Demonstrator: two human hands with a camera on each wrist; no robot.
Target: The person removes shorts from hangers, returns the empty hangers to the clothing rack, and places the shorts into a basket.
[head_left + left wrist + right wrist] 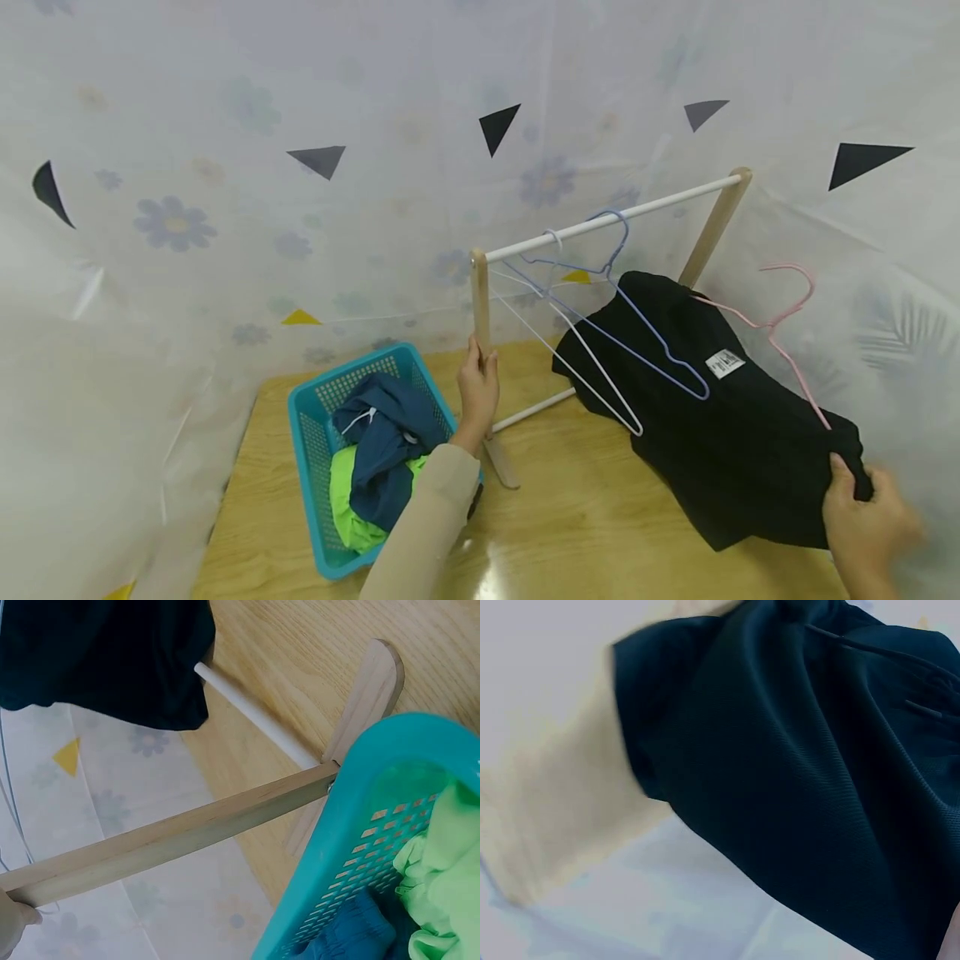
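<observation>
A black garment (720, 442) with a white label (725, 363) hangs slanting on a pink hanger (787, 312), whose hook is free of the rail. My right hand (873, 521) pinches the garment's lower right edge, thumb on top. The right wrist view shows the dark cloth (780, 780) close up, with thin cords near its right side. On the left, my left hand (478, 392) grips the near wooden post (481, 300) of a small clothes rack. The left wrist view shows part of that hand (11, 930) at the post's end.
A white hanger (600, 367) and a blue hanger (652, 325) hang from the rack's white rail (675, 198). Left of the rack, a teal basket (303, 467) holds navy clothing (390, 442) and bright green clothing (345, 500). Everything stands on a wooden table (555, 533) against patterned sheeting.
</observation>
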